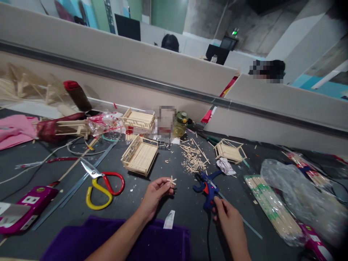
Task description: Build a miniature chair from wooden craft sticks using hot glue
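Between thumb and fingers, my left hand pinches a small star-shaped piece of crossed wooden sticks. My right hand is at the handle of a blue hot glue gun, its fingers closed against the grip. The gun's nozzle points toward a pile of short cut sticks and bits. Behind my left hand stands a small tray-like stick model with railings. Scissors with one red and one yellow handle lie open to the left. A small paper scrap is in front of my left hand.
Another railed stick model stands farther back, and a stick frame at right. Bagged sticks and crumpled plastic lie right. A purple device sits left; purple cloth lies in front. A partition bounds the desk.
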